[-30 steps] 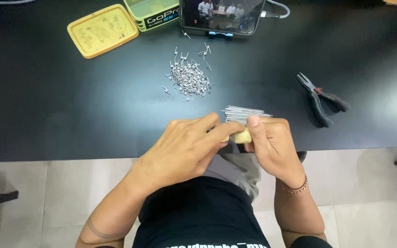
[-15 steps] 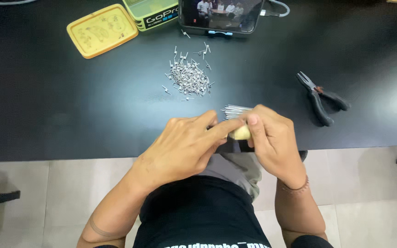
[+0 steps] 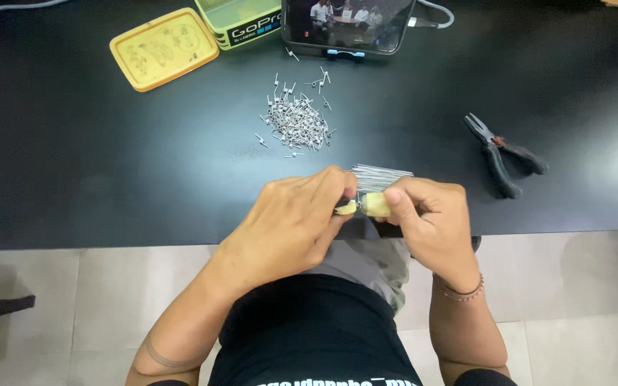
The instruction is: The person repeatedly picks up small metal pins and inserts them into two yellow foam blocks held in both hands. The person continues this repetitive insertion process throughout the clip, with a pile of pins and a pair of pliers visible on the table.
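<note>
Both hands meet at the near edge of a black table (image 3: 109,157). My right hand (image 3: 430,221) grips a small tool with a pale yellow handle (image 3: 375,205). My left hand (image 3: 295,221) pinches the tip end of that tool; what sits between its fingertips is too small to tell. Just beyond my hands lies a bundle of straight thin metal wires (image 3: 380,176). Farther out on the table is a heap of small bent metal wire pieces (image 3: 296,123).
Pliers with dark handles (image 3: 502,154) lie to the right. At the far edge are a yellow box lid (image 3: 164,48), a green box (image 3: 241,20) and a propped phone showing a video (image 3: 348,23). Tiled floor shows below the table edge.
My hands have shifted slightly; the left fingers now close on the tool's tip and the yellow handle shows more between the two hands.
</note>
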